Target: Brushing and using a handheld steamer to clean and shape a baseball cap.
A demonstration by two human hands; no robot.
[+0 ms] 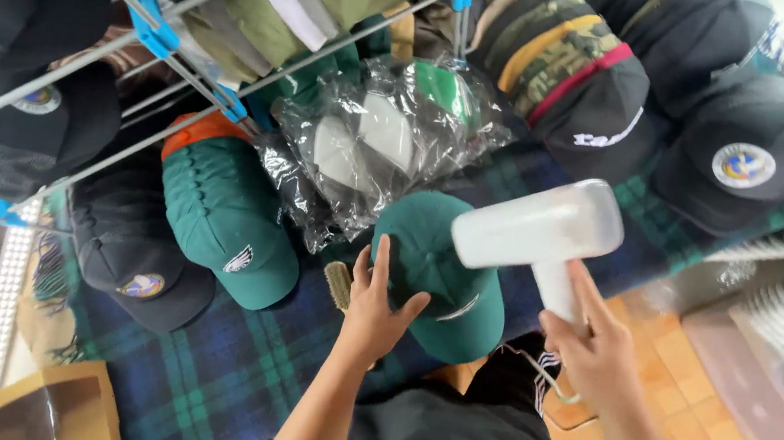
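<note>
My left hand [373, 310] grips the crown of a dark green cap [436, 266] that lies on a blue-green plaid cloth [231, 370]. My right hand [594, 350] is closed around the handle of a white handheld appliance [536, 234], whose long head points left and hovers just over the green cap's right side. A small tan brush-like object [339, 286] sits beside my left thumb.
More caps surround the spot: a stack of green caps [226, 218], a black cap with a badge [138, 267], caps wrapped in clear plastic [383, 138], dark caps at upper right [744, 155]. A metal rack with blue clips [151, 22] crosses the top left. Orange tile floor [688, 420] lies at right.
</note>
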